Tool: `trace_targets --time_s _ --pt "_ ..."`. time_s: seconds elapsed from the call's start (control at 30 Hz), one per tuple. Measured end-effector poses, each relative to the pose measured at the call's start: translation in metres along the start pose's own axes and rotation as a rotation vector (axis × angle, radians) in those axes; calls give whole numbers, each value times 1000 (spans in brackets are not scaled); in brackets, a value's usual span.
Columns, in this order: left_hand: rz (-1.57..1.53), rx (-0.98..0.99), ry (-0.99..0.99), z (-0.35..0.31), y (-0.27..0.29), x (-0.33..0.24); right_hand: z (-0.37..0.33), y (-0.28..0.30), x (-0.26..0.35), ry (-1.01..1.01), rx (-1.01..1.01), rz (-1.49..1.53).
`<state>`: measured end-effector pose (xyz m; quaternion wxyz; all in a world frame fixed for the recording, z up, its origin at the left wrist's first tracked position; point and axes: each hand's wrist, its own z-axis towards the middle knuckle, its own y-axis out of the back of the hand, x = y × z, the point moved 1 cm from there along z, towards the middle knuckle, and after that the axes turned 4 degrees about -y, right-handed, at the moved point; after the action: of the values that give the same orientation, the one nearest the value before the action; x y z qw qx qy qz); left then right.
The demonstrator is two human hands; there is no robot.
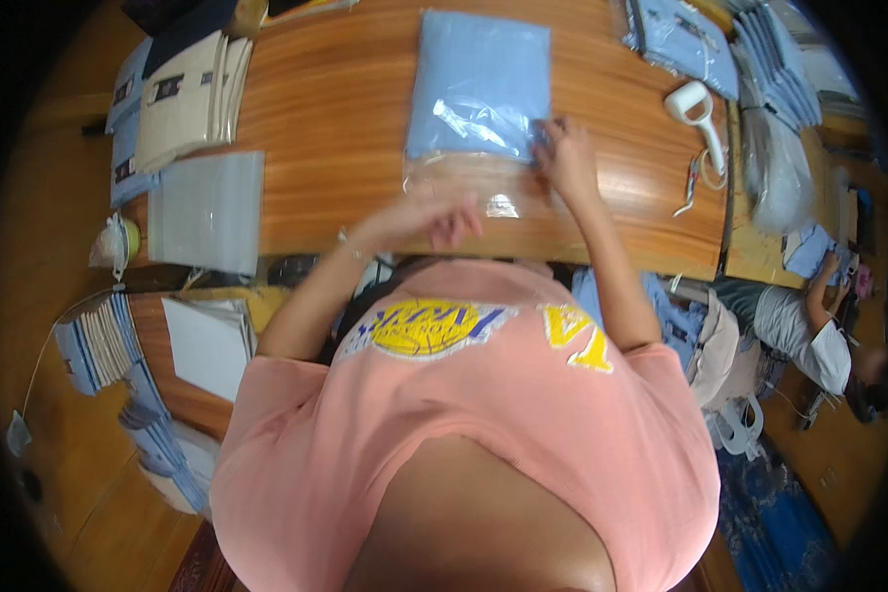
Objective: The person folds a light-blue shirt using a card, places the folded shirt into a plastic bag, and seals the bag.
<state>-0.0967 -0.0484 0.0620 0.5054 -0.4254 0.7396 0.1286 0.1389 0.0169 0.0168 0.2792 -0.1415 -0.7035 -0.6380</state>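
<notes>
A folded light-blue garment (481, 74) lies flat on the wooden table inside a clear plastic bag (464, 174). The bag's unfilled end points toward me, with glare on the plastic. My right hand (567, 158) is at the bag's right edge, fingers bent and pinching the plastic by the garment's near corner. Over the bag's near left part hovers my left hand (432, 215), somewhat blurred. Its fingers are loosely curled and apart, and nothing shows in them.
Bagged beige garments (183, 104) are stacked at left, beside clear plastic sleeves (207, 212). At right are a white handheld tool (696, 113), a small red-and-white tool (689, 185) and bagged blue garments (681, 44). Another person (799, 321) works at far right.
</notes>
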Motion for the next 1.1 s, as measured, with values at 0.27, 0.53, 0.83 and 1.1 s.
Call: trace_targets --time_s 0.27,0.53,0.83,1.1 --pt "1134 -344 -267 38 23 65 -9 -63 28 440 -23 -267" --pt "1395 -598 -672 41 1 89 -4 -44 31 575 -122 -358" --pt "1467 -597 -580 54 -11 83 26 -43 12 637 18 -189" --pt "1434 -634 -325 77 -16 71 50 -17 23 578 235 -93"
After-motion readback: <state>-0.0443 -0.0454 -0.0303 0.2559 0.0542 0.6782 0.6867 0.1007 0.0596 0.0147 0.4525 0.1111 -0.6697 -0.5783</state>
